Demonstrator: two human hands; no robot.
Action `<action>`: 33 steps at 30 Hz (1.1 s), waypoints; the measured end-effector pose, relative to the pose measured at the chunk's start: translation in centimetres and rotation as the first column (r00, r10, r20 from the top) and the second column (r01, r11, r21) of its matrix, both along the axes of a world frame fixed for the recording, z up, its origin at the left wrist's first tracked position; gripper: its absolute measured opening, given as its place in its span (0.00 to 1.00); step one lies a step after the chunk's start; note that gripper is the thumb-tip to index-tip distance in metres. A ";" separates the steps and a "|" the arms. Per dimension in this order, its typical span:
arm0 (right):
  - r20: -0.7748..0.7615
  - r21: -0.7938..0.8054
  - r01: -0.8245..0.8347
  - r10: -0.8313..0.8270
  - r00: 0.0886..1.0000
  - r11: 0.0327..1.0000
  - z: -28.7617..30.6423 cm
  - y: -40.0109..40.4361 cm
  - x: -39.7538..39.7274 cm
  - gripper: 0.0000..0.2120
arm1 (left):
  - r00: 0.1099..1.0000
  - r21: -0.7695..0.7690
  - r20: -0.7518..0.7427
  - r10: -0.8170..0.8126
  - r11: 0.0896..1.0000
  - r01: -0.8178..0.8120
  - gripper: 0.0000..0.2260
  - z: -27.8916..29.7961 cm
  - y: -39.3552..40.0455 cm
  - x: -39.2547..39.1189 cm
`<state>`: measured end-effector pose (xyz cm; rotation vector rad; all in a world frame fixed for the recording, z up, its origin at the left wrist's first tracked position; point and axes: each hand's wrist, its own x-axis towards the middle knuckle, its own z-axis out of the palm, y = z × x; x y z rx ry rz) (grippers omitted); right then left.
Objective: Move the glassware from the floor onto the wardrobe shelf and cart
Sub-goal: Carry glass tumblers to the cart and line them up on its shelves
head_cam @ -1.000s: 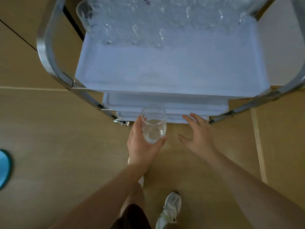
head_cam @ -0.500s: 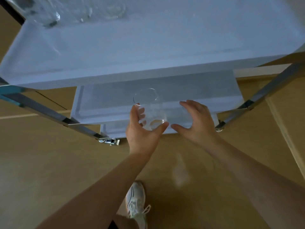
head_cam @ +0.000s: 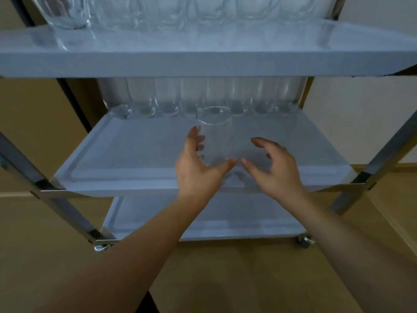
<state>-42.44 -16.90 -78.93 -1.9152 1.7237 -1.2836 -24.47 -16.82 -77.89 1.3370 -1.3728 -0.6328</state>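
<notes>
Glass point(head_cam: 216, 136) moved forward since earlier frame, from cart point(head_cam: 203, 62) front edge to over middle shelf point(head_cam: 135, 154). Left hand point(head_cam: 198, 170) grips it, thumb and fingers curled round. Right hand point(head_cam: 273, 170) just beside, fingers spread, empty. Glass row point(head_cam: 203, 102) at shelf back.

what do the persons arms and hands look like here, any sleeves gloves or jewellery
Both forearms are bare up to the frame's edge: no sleeves, gloves or wrist straps show. The left hand and the right hand are bare too, with no rings, watch or bracelet visible. The nails look short and unpainted, though the dim light makes fine detail hard to tell.
</notes>
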 end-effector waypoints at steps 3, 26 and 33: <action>0.279 0.071 -0.056 0.035 0.960 0.996 0.9 0.3 1.0 0.21 | 0.995 0.001 0.093 -0.030 1.000 0.030 0.47 0.0 -0.5 -0.2; 0.232 0.104 -0.265 0.235 0.944 0.959 1.7 -11.6 20.0 0.40 | 0.618 0.185 0.785 0.023 0.945 -0.271 0.25 0.0 -3.7 22.0; 0.176 0.116 -0.297 0.274 0.945 0.948 2.3 -15.9 27.3 0.40 | 0.598 0.104 0.799 0.069 0.963 -0.250 0.24 -0.6 -3.9 22.6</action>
